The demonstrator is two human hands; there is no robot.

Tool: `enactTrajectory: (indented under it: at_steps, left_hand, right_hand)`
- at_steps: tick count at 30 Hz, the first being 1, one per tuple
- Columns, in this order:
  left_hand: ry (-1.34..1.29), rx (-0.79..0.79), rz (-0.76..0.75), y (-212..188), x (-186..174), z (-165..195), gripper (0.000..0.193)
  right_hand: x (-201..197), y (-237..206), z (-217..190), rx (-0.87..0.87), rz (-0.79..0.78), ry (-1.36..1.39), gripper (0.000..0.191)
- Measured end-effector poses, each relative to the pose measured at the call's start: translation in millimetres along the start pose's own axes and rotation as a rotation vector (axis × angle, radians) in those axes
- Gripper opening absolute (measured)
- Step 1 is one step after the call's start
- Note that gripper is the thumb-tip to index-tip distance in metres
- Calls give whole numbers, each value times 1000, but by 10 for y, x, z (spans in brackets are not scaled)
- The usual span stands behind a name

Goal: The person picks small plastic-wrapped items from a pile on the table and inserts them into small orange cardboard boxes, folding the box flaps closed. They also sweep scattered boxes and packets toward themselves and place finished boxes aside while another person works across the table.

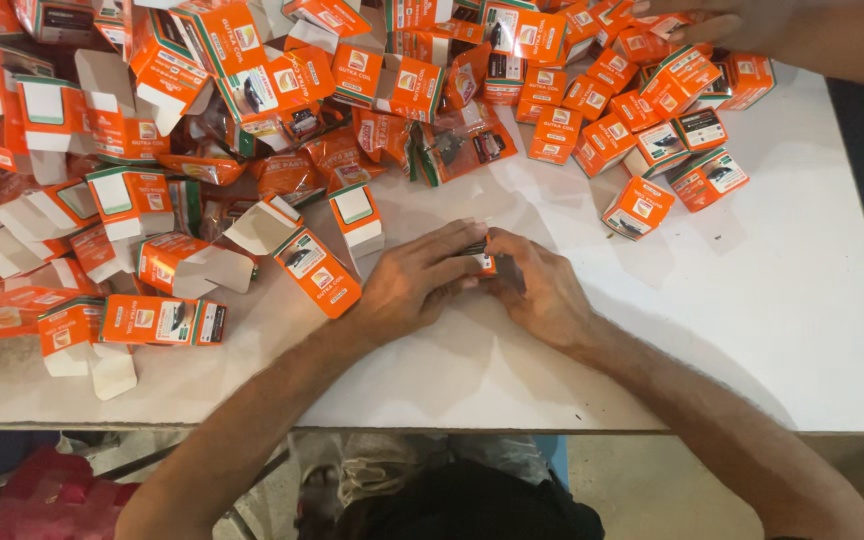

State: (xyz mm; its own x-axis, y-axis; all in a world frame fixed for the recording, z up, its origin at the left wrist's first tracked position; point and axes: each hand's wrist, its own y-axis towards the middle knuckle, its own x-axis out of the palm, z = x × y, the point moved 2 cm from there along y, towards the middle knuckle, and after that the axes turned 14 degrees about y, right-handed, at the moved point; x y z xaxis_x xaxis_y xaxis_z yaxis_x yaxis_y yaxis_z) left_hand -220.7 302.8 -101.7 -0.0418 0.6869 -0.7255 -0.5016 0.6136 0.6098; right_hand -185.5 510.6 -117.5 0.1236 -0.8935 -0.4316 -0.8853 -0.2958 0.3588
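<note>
A small orange cardboard box [483, 262] is clamped between the left hand [414, 280] and right hand [542, 290] at the white bench [752, 330] centre; closing its flap seems in hand, needing a firm tuck.

Glossy orange cardboard boxes [317, 270], clear shiny plastic sachets [462, 145], smooth matt white table [752, 300], approx laminate.

Dozens of orange cartons [317, 268], three hands, one table [752, 330].
</note>
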Motion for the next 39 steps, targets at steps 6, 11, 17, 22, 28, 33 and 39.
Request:
enactTrajectory:
  at_steps: [6, 11, 17, 22, 28, 33, 39]
  left_hand:
    - [217, 161, -56, -32, -94, 53, 30]
    - [581, 59, 288, -189, -511, -26, 28]
    - [609, -225, 59, -157, -557, -174, 30]
    - [-1, 48, -51, 249, -153, -150, 25]
    - [421, -178, -25, 979, 268, -787, 59]
    - [749, -238, -238, 973, 669, -824, 50]
    - [592, -15, -97, 300, 45, -562, 40]
  right_hand:
    - [30, 4, -21, -214, -21, -120, 31]
    - [-252, 197, -124, -258, 249, -339, 56]
    - [-56, 238, -235, -279, 75, -218, 101]
    - [30, 143, -80, -12, -192, 51, 90]
    - [-164, 50, 24, -46, -46, -81, 76]
    - [-185, 82, 39, -8, -126, -39, 65]
    - [-193, 152, -44, 103, -2, 89, 54]
